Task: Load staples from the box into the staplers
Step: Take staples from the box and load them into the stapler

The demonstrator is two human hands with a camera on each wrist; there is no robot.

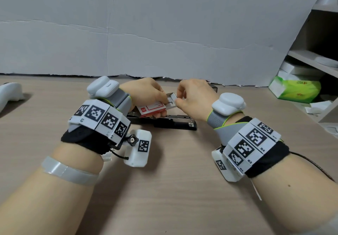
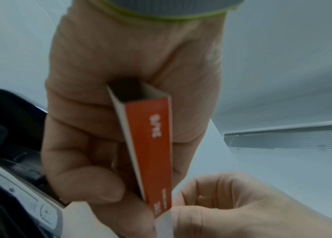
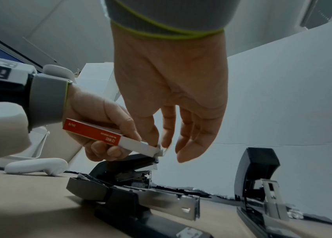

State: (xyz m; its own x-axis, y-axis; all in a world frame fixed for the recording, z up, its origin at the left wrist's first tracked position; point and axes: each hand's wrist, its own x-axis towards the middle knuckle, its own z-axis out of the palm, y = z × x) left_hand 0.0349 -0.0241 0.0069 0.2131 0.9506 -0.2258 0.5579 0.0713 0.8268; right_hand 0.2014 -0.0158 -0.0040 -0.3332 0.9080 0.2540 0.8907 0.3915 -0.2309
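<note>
A: Left side?
B: Left hand (image 1: 146, 92) curled round small red-and-white cardboard staple box (image 1: 152, 109), held above black metal stapler (image 1: 164, 122) lying open on tan table (image 1: 164, 179).
A: At 3 o'clock?
B: Right hand (image 1: 195, 95) pinches box's white inner tray (image 1: 172, 101); second black stapler (image 3: 261, 185) open.

Soft, even light falls from above, and the head view is bright and mostly sharp. The worktop (image 1: 173, 189) carries only faint, diffuse shadows beneath the wrists. Wide-angle distortion bends the shelves (image 1: 311, 55) at the right edge and stretches the forearms at the bottom corners. The left wrist view is soft throughout: the staple box (image 2: 151, 145) shows smeared lettering, and the left hand (image 2: 120, 96) is blurred. The right wrist view is dimmer, backlit by the pale backdrop (image 3: 283, 96), with dark corners and blurred fingertips (image 3: 183, 156).
</note>
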